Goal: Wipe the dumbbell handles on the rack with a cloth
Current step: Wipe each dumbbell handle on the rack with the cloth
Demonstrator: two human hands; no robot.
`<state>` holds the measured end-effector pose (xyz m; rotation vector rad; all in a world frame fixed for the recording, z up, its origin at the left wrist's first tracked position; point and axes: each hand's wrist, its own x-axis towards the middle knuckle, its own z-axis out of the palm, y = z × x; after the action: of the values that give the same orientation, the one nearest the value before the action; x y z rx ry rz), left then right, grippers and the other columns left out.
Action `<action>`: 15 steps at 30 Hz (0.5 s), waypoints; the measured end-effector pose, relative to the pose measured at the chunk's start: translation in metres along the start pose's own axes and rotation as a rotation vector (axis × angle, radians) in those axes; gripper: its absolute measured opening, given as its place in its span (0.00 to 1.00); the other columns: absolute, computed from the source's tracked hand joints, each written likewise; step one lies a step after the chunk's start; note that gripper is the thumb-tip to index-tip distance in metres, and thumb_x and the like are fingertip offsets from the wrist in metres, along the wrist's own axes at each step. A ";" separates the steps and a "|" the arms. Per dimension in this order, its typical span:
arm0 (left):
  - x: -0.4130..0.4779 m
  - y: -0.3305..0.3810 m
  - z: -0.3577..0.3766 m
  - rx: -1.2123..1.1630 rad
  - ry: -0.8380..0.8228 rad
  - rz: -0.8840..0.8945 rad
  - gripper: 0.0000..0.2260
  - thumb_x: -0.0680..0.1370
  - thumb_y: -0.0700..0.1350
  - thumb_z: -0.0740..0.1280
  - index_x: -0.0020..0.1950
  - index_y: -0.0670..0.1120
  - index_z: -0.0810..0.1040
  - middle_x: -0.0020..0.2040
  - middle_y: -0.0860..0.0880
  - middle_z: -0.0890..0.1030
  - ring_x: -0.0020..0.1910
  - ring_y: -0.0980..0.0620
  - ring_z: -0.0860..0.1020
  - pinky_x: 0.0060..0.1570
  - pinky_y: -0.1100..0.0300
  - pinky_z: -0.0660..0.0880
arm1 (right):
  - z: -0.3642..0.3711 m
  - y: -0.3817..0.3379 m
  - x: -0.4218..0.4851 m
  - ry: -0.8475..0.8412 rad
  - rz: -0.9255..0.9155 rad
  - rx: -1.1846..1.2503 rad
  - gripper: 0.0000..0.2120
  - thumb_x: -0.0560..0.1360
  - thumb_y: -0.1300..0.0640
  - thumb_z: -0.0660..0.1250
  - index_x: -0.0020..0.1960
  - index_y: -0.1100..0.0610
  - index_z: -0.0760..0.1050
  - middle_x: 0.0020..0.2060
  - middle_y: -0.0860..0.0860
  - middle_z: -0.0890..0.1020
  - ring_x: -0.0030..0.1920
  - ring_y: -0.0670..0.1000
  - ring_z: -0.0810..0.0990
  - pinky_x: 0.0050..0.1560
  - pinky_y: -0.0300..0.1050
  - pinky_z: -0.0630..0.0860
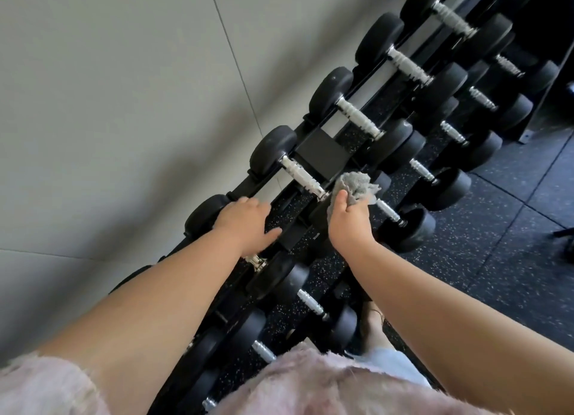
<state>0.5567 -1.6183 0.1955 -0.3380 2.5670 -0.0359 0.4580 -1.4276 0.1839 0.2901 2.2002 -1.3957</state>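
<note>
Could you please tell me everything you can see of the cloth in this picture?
The cloth is a small grey rag, soft and fuzzy-looking with ragged edges, crumpled into a loose wad rather than spread flat. It sits in the grip of the right hand, thumb pressed against it, most of it bulging beyond the fingers. It is held over the rack, between the end of an upper dumbbell handle and a lower dumbbell handle; whether it touches either cannot be told.

Shiny ridged metal on handles (302, 178); matt black rubber weights (273, 149); fuzzy grey cloth (357, 186); speckled rubber floor (512, 244).
</note>
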 end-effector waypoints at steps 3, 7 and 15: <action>0.036 0.023 -0.027 0.002 0.167 0.115 0.18 0.84 0.55 0.61 0.71 0.48 0.72 0.69 0.46 0.75 0.69 0.44 0.72 0.65 0.48 0.74 | 0.007 -0.011 0.018 -0.019 -0.021 -0.153 0.39 0.81 0.37 0.57 0.81 0.59 0.50 0.77 0.61 0.63 0.72 0.65 0.68 0.72 0.62 0.68; 0.090 0.045 -0.057 0.057 0.230 0.281 0.16 0.83 0.44 0.61 0.70 0.45 0.75 0.69 0.44 0.75 0.72 0.43 0.70 0.69 0.47 0.72 | 0.002 -0.020 0.060 -0.130 0.062 -0.368 0.34 0.79 0.41 0.63 0.78 0.56 0.57 0.68 0.58 0.70 0.59 0.61 0.75 0.53 0.50 0.72; 0.162 0.066 -0.077 0.292 -0.008 0.341 0.21 0.87 0.56 0.52 0.71 0.46 0.74 0.67 0.44 0.74 0.67 0.43 0.72 0.62 0.45 0.74 | -0.018 -0.013 0.126 -0.344 0.409 0.104 0.23 0.82 0.45 0.58 0.69 0.59 0.75 0.64 0.60 0.81 0.57 0.60 0.84 0.59 0.61 0.82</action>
<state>0.3680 -1.5975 0.1712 0.2091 2.5296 -0.2793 0.3398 -1.4286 0.1338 0.4695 1.6795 -1.2267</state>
